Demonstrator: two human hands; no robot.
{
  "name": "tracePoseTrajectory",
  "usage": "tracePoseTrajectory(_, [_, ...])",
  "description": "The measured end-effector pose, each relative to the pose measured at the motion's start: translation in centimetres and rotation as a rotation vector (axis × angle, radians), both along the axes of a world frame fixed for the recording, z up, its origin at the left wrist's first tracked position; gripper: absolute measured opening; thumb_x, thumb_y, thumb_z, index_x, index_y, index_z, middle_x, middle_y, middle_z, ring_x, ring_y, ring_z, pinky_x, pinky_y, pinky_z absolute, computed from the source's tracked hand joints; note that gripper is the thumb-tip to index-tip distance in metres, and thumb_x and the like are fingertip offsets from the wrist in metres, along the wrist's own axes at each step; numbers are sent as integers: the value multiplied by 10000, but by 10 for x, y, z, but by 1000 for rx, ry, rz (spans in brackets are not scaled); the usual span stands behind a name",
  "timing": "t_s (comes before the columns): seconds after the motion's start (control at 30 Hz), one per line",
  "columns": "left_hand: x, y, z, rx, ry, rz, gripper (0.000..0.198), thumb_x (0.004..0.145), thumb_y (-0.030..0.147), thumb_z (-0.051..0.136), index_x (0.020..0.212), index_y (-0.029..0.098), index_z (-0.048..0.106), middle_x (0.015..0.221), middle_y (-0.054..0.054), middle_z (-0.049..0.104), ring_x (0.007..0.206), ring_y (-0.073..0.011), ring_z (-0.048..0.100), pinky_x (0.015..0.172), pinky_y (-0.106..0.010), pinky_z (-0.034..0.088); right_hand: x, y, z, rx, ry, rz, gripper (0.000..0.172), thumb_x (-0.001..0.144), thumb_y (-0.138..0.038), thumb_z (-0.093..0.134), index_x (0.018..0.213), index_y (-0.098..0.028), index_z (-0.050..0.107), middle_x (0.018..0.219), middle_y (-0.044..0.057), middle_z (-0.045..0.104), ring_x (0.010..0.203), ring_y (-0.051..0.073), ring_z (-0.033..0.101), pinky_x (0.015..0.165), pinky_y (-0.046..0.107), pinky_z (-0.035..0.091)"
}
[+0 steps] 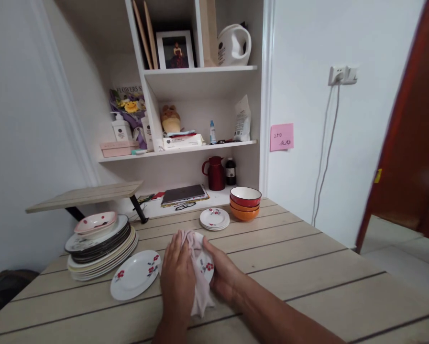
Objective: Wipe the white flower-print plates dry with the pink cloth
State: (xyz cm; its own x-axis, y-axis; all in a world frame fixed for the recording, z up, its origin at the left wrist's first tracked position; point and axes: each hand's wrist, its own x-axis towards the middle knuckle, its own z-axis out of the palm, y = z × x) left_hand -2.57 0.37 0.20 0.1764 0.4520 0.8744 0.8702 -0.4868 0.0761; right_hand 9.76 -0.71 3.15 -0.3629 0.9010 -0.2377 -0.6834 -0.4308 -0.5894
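My right hand (225, 274) grips the right edge of a small white plate (206, 267) with red flowers, held tilted up above the table. Over the plate's left part, my left hand (178, 272) presses a pale pink cloth (200, 296), whose loose end hangs down. The cloth and fingers hide much of the plate. Left of my hands, a larger flowered plate (133, 277) lies flat on the table. Beyond them is a short stack of small flowered plates (214, 218), beside stacked red and orange bowls (245, 203).
A tall stack of plates (103, 258) topped by a pink dish (95, 223) stands at the left, near a small raised wooden shelf (87, 195). Behind the slatted table (293, 267) are a laptop (184, 193), glasses (185, 206) and a red jug (216, 174).
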Motion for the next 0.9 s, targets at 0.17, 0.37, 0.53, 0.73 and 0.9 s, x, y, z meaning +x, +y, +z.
tracePoseTrajectory(0.17, [18,-3,-1,-64,156,-209,373,899,149,447,1249,137,576,1368,-129,558,1300,-228,484,1039,-425,477,10,11,-4,-76,-15,-23,500,884,-555,502,997,-97,669,818,106,750,794,208,708,867,338,502])
tracePoseTrajectory(0.37, [30,-8,-6,-33,310,-198,382,854,64,428,1169,165,621,1350,-95,579,1251,-229,536,1017,-443,496,46,23,8,89,86,-38,598,907,-575,424,1123,-54,623,928,159,740,887,251,701,914,391,478])
tracePoseTrajectory(0.53, [17,-7,-1,35,134,-6,385,889,109,431,1244,147,576,1353,-130,571,1277,-263,508,1015,-483,475,35,18,6,86,59,-26,566,908,-561,444,1165,-85,611,934,133,744,808,227,705,841,374,506])
tracePoseTrajectory(0.73, [10,-4,4,52,137,-68,383,906,139,437,1272,121,545,1378,-125,549,1312,-242,468,1045,-462,453,10,9,-4,15,-52,-15,472,876,-524,543,1077,-114,663,883,104,753,785,194,705,849,330,500])
tracePoseTrajectory(0.9, [23,-7,-1,-5,297,-246,346,890,129,443,1196,159,601,1350,-88,581,1275,-209,512,1023,-415,489,27,16,0,-2,-29,-9,549,877,-587,485,992,-84,672,859,126,750,814,226,709,873,361,498])
